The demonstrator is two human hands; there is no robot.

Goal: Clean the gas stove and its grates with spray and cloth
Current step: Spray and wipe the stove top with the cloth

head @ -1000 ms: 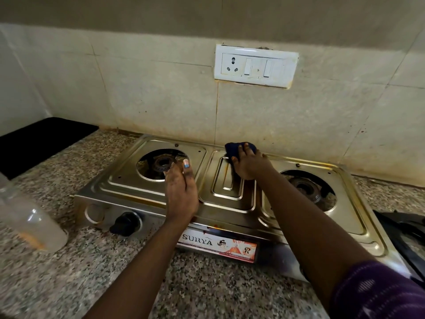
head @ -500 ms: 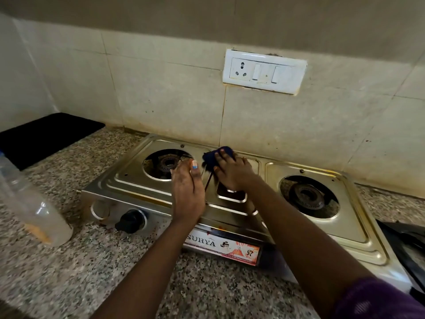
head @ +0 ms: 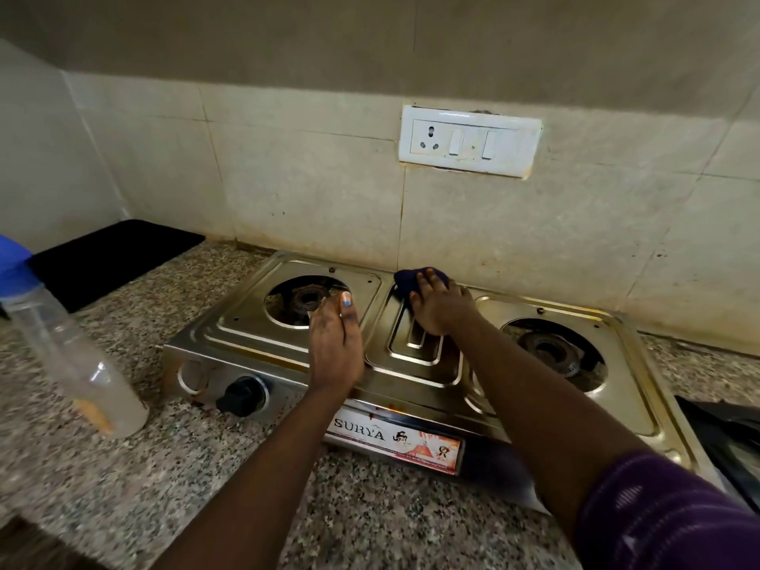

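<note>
From my feed: one gas stove [head: 288, 343] on the granite counter [head: 123, 487], two burners with grates off, one knob [head: 242, 396]. My right hand [head: 442, 306] grips the one dark cloth [head: 411, 279] at the stove's back middle. Left hand [head: 335, 343] lies flat, fingers straight, beside the left burner [head: 306, 300]. One spray bottle [head: 61, 343] stands far left.

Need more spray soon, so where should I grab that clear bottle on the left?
Grip the spray bottle round its clear mid-body, coming from its right side. It stands on the counter, apart from the stove, body slimmer than its blue cap.
</note>
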